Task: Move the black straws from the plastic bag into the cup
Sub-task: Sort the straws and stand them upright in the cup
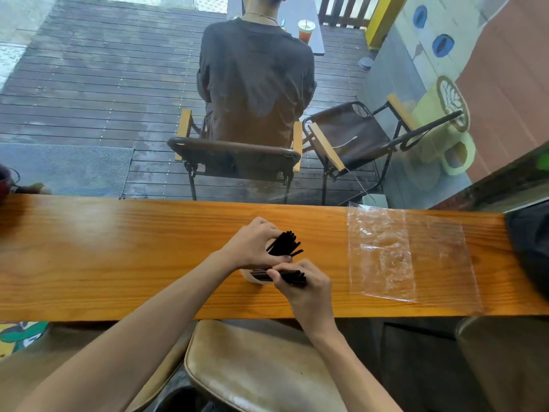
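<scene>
A bunch of black straws [284, 244] stands in a pale cup [252, 278] at the middle of the wooden counter [118, 248]. My left hand [252, 245] wraps around the upright bunch and hides most of the cup. My right hand [303, 285] pinches a second bunch of black straws [292, 276] that lies nearly level across the cup's rim. The clear plastic bag [407, 251] lies flat on the counter to the right, apart from both hands, and looks empty.
A dark bag [531, 248] rests at the counter's right end. A padded stool [261, 367] stands below the near edge. Beyond the glass, a person sits with their back turned in a folding chair [237, 156] beside another chair [356, 138].
</scene>
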